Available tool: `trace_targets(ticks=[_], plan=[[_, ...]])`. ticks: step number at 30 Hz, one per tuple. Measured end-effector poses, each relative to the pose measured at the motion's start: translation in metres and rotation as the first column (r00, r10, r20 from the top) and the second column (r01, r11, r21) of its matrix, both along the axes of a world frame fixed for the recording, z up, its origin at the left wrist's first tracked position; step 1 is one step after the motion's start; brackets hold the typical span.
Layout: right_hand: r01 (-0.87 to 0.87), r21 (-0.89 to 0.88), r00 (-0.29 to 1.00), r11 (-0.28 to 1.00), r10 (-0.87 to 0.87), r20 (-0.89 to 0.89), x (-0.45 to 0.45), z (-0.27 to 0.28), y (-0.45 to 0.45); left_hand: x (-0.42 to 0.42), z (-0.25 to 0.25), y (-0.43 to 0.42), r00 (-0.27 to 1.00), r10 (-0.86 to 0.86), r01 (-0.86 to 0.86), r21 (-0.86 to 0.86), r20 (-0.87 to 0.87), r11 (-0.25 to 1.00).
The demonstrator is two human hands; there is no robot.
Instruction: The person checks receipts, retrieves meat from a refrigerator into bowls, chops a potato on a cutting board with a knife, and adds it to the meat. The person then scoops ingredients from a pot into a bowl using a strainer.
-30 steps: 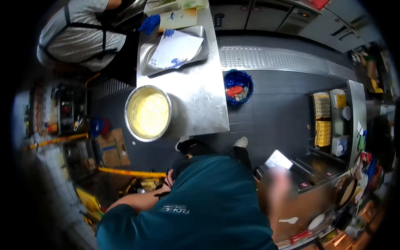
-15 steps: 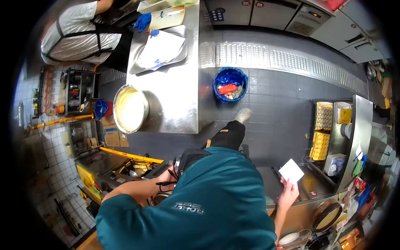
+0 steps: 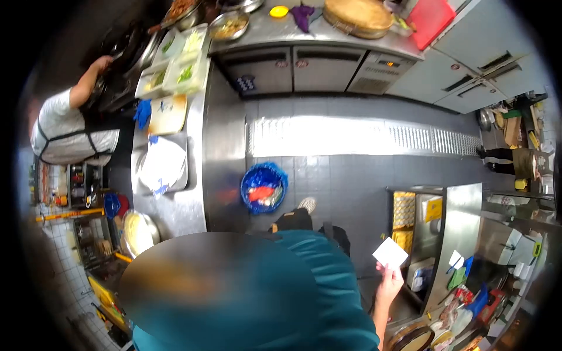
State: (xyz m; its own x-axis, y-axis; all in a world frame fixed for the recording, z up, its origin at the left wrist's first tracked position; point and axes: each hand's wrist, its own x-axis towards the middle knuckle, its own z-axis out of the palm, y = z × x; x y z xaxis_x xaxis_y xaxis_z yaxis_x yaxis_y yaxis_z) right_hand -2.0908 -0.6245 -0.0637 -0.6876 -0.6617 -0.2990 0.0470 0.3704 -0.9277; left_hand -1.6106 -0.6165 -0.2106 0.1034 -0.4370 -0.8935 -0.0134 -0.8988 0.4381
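My right hand [image 3: 389, 282] pinches a white square piece, like a card or folded paper [image 3: 390, 253], by its lower corner, on the right side of the head view. It is held out over the floor near an open-fronted steel unit [image 3: 462, 234] with yellow egg trays [image 3: 404, 210] on its shelves. My left hand does not show; a blurred patch covers the left of my teal shirt [image 3: 328, 281].
A blue-lined bin [image 3: 264, 188] stands on the floor ahead. To the left, a steel counter [image 3: 222, 175] bears a large bowl [image 3: 140, 234], a cloth-covered tray [image 3: 163, 167] and a cutting board [image 3: 168, 114]. One person [image 3: 79, 123] works at far left; another [image 3: 527, 163] stands far right.
My view has shifted forward, so the back counter and a second person now show. My left hand, earlier holding a black cable, has gone from sight. The right hand still holds the white square.
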Motion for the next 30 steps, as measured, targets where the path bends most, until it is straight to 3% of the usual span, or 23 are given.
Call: trace_targets(ticks=[8,9,12,13,16,17,20,21,24,25,27,29,30], plan=[[-0.075,0.057,0.997,0.996,0.074,0.015,-0.102,-0.015,-0.136,-0.090,-0.001,-0.141,0.990,0.026,-0.014,-0.083,0.137,0.996],[-0.054,0.015,0.993,0.998,0.052,0.103,-0.113,-0.013,-0.161,-0.101,-0.005,-0.155,0.986,0.041,-0.026,-0.093,0.162,0.995],[-0.160,-0.043,0.981,0.986,0.164,0.107,-0.167,-0.021,-0.232,-0.136,-0.015,-0.186,0.960,0.128,-0.099,-0.127,0.249,0.987],[-0.264,-0.049,0.965,0.963,0.263,-0.009,-0.189,-0.024,-0.259,-0.150,-0.017,-0.195,0.944,0.168,-0.136,-0.131,0.282,0.982],[-0.421,-0.071,0.902,0.904,0.410,-0.134,-0.259,-0.023,-0.372,-0.198,-0.024,-0.217,0.873,0.300,-0.267,-0.137,0.384,0.954],[-0.407,-0.098,0.911,0.908,0.394,-0.125,-0.264,0.000,-0.414,-0.212,-0.023,-0.222,0.847,0.332,-0.307,-0.128,0.415,0.943],[-0.682,0.092,0.586,0.725,0.618,-0.523,-0.303,0.005,-0.518,-0.246,-0.026,-0.236,0.764,0.420,-0.417,-0.122,0.489,0.901],[-0.685,0.016,0.635,0.728,0.608,-0.477,-0.293,0.018,-0.557,-0.254,-0.027,-0.241,0.738,0.442,-0.445,-0.124,0.510,0.887],[-0.796,-0.078,0.556,0.600,0.674,-0.487,-0.265,0.045,-0.670,-0.265,-0.035,-0.256,0.653,0.503,-0.516,-0.154,0.567,0.843],[-0.795,-0.212,0.603,0.568,0.700,-0.384,-0.244,0.051,-0.704,-0.264,-0.042,-0.264,0.618,0.526,-0.536,-0.176,0.585,0.826],[-0.831,-0.314,0.540,0.459,0.801,-0.259,-0.205,0.073,-0.764,-0.249,-0.063,-0.277,0.542,0.574,-0.538,-0.272,0.613,0.798],[-0.876,-0.352,0.424,0.328,0.872,-0.244,-0.157,0.094,-0.815,-0.212,-0.076,-0.314,0.492,0.701,-0.522,-0.469,0.516,0.712],[-0.893,-0.365,0.360,0.265,0.906,-0.224,-0.136,0.100,-0.838,-0.195,-0.028,-0.375,0.556,0.790,-0.628,-0.492,0.259,0.603]])
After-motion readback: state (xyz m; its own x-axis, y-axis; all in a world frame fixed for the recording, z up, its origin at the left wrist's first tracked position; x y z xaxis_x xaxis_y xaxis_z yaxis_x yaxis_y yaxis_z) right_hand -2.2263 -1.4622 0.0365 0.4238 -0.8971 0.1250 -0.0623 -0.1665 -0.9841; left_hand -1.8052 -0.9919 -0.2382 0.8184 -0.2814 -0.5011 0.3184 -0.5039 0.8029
